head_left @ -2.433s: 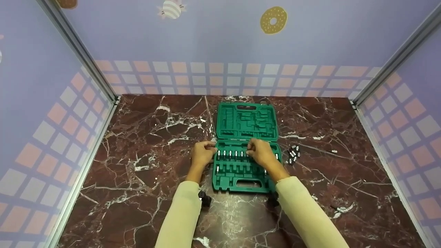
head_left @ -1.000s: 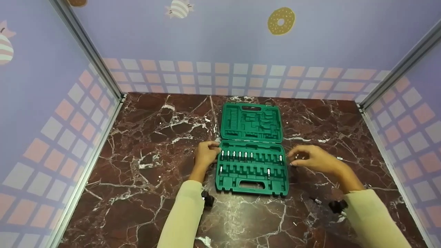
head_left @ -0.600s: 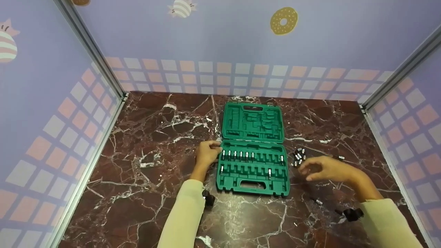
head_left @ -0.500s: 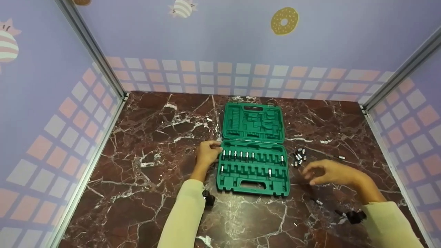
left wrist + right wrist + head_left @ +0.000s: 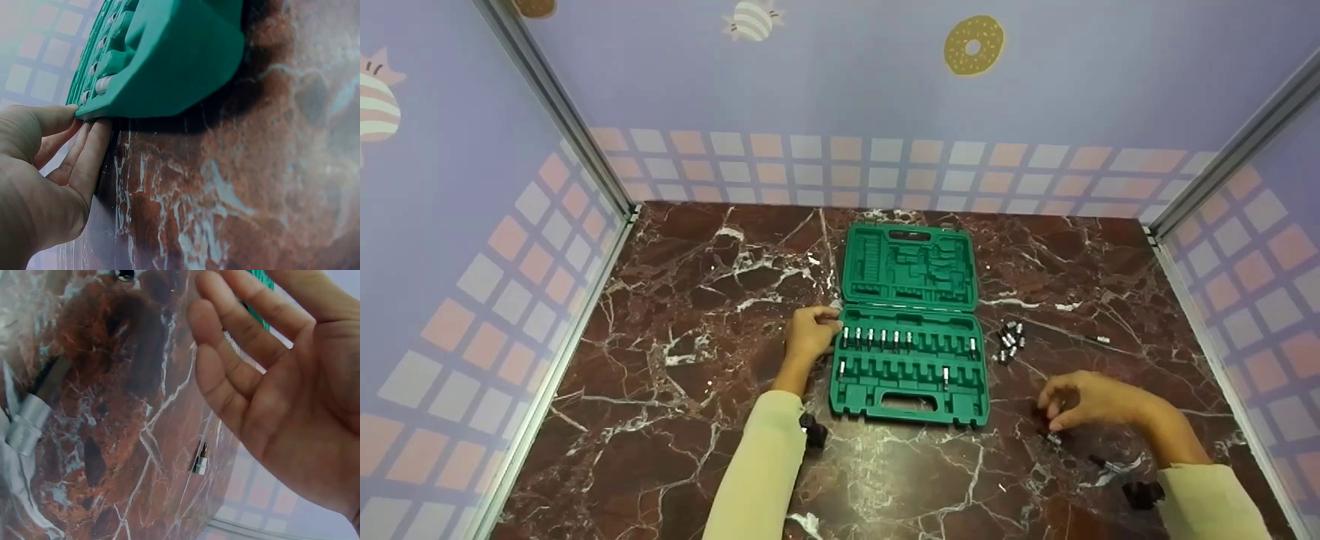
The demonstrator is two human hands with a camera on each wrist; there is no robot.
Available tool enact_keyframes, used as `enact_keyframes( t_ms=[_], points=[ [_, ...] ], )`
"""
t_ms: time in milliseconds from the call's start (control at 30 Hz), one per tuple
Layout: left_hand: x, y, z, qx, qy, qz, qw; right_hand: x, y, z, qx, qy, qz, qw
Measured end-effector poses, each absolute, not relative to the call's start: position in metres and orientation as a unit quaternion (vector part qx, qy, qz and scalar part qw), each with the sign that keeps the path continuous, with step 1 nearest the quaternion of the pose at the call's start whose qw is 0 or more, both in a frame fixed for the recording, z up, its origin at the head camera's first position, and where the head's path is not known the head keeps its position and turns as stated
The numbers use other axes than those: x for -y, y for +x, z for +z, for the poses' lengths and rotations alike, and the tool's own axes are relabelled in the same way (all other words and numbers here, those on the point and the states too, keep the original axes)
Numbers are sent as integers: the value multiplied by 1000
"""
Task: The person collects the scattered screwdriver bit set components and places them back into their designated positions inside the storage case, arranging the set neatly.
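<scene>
My left hand [image 5: 812,334] pinches the left edge of an open green socket case [image 5: 915,412]. In the left wrist view the thumb lies over the rim and the fingers are under it. Silver bit sockets [image 5: 883,340] with dark tips stand in the case, most at the left of the upper row. My right hand [image 5: 1099,401] holds nothing and hovers, fingers loosely bent, close above a bit socket [image 5: 1054,439] on the table. The right wrist view shows a larger-looking bit socket [image 5: 28,423] and a farther one [image 5: 201,464] lying on the marble.
A pile of loose bit sockets [image 5: 1011,341] lies right of the case. One more bit socket [image 5: 1099,340] lies alone farther right. The case's lid [image 5: 911,262] is folded back on the dark red marble table [image 5: 720,442]. Patterned walls [image 5: 847,90] enclose the back and sides.
My right hand has left the case's upper row, swung right past the loose pile, and come down toward the front bit socket. The left hand stays at the case's edge.
</scene>
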State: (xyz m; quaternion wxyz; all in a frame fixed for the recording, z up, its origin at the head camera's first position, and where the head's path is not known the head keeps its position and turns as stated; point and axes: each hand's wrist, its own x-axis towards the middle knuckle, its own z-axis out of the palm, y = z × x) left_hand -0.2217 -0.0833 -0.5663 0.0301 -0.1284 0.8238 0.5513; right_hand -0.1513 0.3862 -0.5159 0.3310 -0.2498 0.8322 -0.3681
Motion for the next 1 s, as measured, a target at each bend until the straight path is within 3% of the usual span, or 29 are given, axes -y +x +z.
enact_keyframes(
  t_ms=[467,733,1000],
  points=[
    [83,-222,-566,-825,-129,549,24,-366,-136,-520,-903,-156,-204,345],
    [83,-221,-566,-825,-126,551,25,-367,-131,-530,-915,-188,-197,299],
    [83,-221,-566,-821,-122,557,27,-379,-129,-538,-889,-221,-272,296]
  ],
)
